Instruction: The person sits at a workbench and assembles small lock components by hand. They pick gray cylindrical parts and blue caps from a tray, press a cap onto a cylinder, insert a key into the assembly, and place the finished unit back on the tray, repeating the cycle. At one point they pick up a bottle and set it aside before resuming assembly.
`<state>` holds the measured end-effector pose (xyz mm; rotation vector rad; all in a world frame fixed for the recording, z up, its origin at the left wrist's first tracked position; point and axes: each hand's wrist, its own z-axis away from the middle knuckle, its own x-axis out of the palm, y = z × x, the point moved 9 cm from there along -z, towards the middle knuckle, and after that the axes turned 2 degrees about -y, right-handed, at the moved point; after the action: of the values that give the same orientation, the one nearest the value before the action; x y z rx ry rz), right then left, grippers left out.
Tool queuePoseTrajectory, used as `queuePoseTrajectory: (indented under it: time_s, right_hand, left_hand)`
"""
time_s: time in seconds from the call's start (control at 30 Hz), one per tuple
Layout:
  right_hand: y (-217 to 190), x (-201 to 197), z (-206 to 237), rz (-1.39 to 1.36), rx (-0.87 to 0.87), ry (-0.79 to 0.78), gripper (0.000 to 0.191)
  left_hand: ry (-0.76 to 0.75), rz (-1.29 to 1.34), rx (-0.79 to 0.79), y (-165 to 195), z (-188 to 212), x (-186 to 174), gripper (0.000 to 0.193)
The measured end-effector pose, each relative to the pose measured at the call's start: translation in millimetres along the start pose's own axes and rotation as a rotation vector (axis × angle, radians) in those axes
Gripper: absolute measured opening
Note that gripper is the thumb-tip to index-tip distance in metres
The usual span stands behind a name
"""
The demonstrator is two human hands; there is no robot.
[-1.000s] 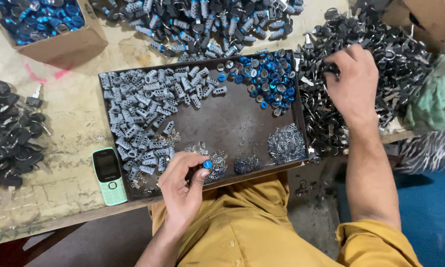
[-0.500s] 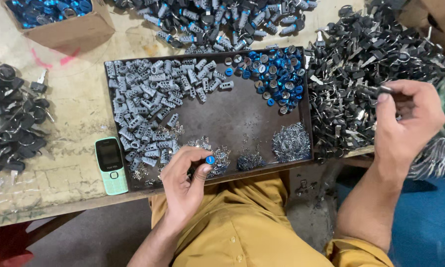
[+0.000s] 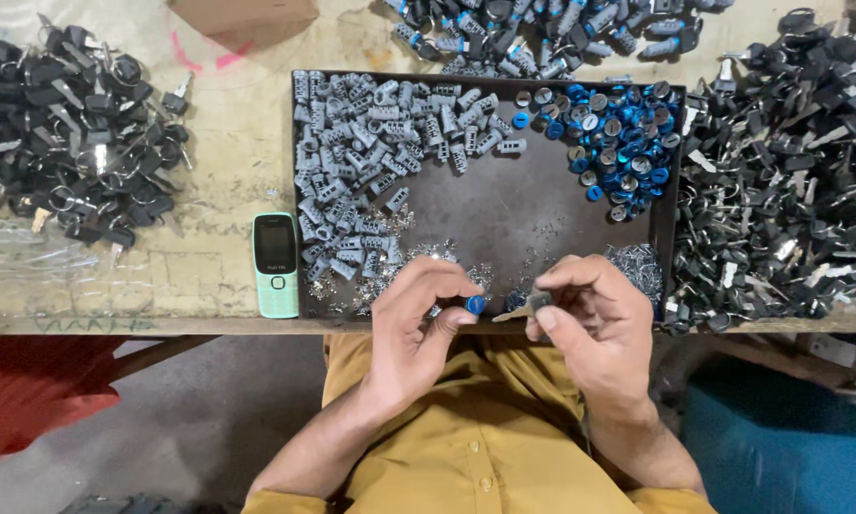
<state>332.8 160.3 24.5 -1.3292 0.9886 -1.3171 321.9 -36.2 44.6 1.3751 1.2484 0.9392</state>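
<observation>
- Hands meet at the near edge of the dark tray (image 3: 504, 219), just above your yellow shirt (image 3: 466, 447).
- Your left hand (image 3: 418, 324) has its fingers (image 3: 447, 286) closed around a small blue-capped cylinder (image 3: 476, 305), with the blue end facing right.
- Your right hand (image 3: 590, 324) pinches a small key (image 3: 528, 306) between thumb and forefinger; its tip points left at the blue cap and sits just beside it. You cannot tell from this view whether the two touch.
- Grey lock barrels (image 3: 371, 162) fill the tray's left side, and blue caps (image 3: 618, 143) are heaped in its far right corner.
- Small silvery bits (image 3: 637, 266) lie along the tray's near edge, close to your right hand.
- On the desk (image 3: 209, 238), black keys (image 3: 789, 171) are piled to the right of the tray, and another black heap (image 3: 66, 124) lies well to the left.
- A pale green phone (image 3: 276, 264) lies on the desk just left of the tray.
</observation>
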Motion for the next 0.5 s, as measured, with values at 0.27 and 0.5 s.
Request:
queuePoseTrajectory:
  time_s: [0.27, 0.5]
  right_hand:
    - [11, 35, -3, 0.415, -0.141, 0.058, 0.021]
    - [35, 50, -17, 0.271, -0.056, 0.013, 0.017]
  left_hand:
    - [0.059, -0.242, 0.130, -9, 5, -29, 0.026]
    - [-0.013, -0.460, 0.317, 2, -1, -42, 0.039]
